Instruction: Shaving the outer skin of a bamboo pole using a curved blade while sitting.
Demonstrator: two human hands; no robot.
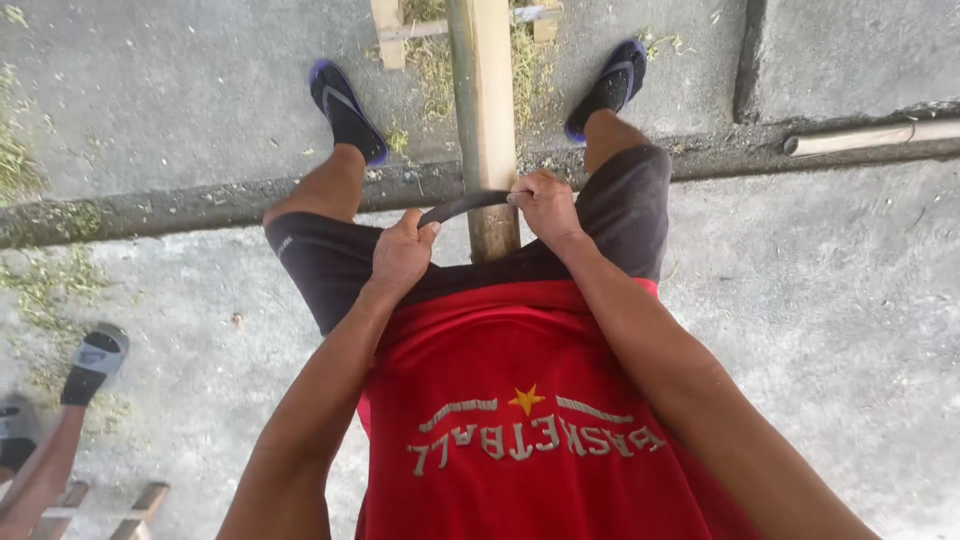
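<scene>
A thick pale bamboo pole (484, 90) runs away from me between my legs, over the concrete ground. A dark curved blade (464, 206) lies across the pole. My left hand (402, 252) grips the blade's left end and my right hand (545, 205) grips its right end. Both hands are closed tight, and the blade's ends are hidden inside the fists. I wear a red shirt, black shorts and dark flip-flops; one foot (346, 108) stands left of the pole, the other (608, 86) right of it.
A second bamboo pole (868, 137) lies along a gutter at the right. Wooden slats (392, 30) cross the pole at the top. Another person's sandalled foot (92, 362) and a wooden frame (110, 508) are at the lower left. Green shavings litter the ground.
</scene>
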